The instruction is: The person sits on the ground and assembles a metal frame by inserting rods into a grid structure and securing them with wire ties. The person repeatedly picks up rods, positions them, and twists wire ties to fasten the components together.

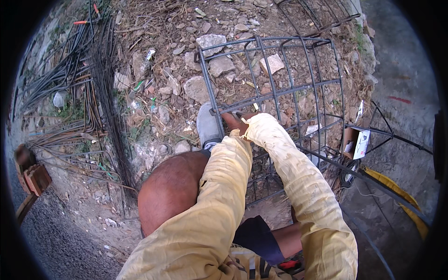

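Both hands (235, 120) closed on rebar cage (298, 88).

The left hand (232, 122) is mostly hidden behind the right sleeve (284, 154).

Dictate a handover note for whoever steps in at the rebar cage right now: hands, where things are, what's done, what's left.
Left hand: on a horizontal bar of the rebar cage, fingers at a bar crossing; grip mostly hidden by the sleeves.
Right hand: pressed beside the left at the same spot; whether it holds anything cannot be told.
Grey shoe braces against the cage's left edge.
Loose bars and thin wire bundle lie on the rubble to the left; small carton hangs at the cage's right.
Done: cage grid assembled.
Left: the joint under the hands appears unfinished; other joints unreadable.
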A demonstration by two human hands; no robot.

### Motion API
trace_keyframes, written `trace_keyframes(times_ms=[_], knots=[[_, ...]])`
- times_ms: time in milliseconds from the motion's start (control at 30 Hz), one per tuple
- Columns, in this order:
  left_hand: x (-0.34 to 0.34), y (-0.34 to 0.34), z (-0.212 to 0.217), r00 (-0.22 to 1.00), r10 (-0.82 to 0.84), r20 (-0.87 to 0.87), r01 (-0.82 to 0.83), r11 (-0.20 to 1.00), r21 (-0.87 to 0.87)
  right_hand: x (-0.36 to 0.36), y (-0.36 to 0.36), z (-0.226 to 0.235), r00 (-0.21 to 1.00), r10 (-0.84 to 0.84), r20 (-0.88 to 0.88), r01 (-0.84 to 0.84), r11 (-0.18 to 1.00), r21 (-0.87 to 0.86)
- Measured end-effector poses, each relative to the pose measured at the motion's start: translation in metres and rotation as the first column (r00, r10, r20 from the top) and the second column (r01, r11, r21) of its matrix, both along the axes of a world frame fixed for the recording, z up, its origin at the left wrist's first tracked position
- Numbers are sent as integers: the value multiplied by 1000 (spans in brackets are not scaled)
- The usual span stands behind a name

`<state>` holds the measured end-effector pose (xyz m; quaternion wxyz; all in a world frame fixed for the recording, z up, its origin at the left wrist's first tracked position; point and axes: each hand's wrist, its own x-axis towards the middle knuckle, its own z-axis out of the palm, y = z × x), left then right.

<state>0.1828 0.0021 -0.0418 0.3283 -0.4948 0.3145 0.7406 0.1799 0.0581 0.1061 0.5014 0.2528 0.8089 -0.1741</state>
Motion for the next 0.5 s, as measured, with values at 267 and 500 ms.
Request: trace_keyframes(times_ms=[267,500], knots=[[0,-6,-1,1000,13,-15,-13,1000,2,-38,-36,-8,978,-202,-44,206,972,113],[4,-6,-2,999,-9,-36,9,1000,6,2,-29,3,966,-250,59,234,951,200]])
